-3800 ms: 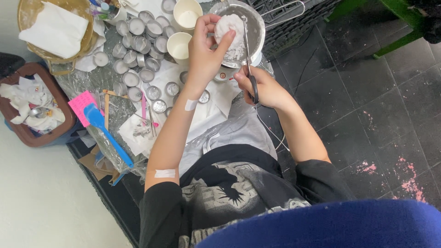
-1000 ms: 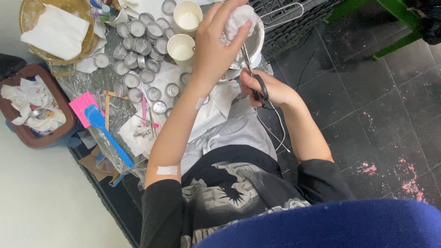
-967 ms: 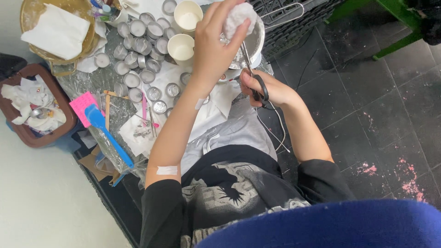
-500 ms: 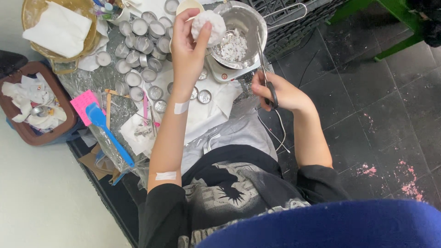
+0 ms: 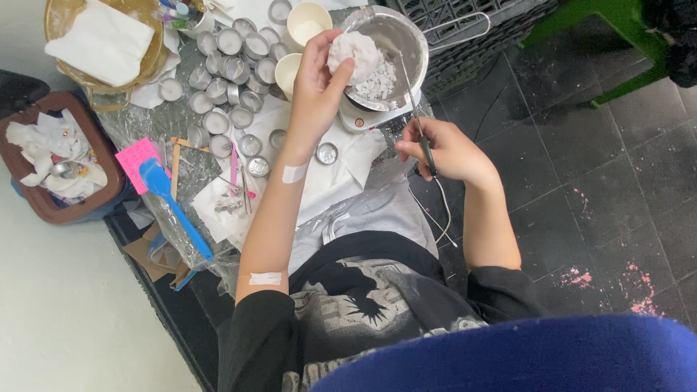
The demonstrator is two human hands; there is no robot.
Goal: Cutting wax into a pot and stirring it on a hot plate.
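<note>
My left hand [image 5: 318, 86] holds a white waxy lump [image 5: 353, 54] over the rim of a steel pot [image 5: 396, 40] that has white crumbled pieces [image 5: 377, 83] inside. The pot stands on a small white scale [image 5: 356, 116]. To the right of the pot, my right hand [image 5: 444, 149] grips a thin metal tool [image 5: 414, 98] by its dark handle, with the tip pointing up at the pot's rim.
Several small round tins [image 5: 225, 65] and two paper cups [image 5: 305, 22] cover the plastic-wrapped table. A blue spatula [image 5: 174, 207] and pink paper [image 5: 138, 160] lie at its left edge. A brown basket of tissues [image 5: 51, 163] stands left; dark floor tiles [image 5: 581, 160] lie right.
My left hand swung the white lump left off the pot, then back over its rim. My right hand drew the metal tool down and away from the pot.
</note>
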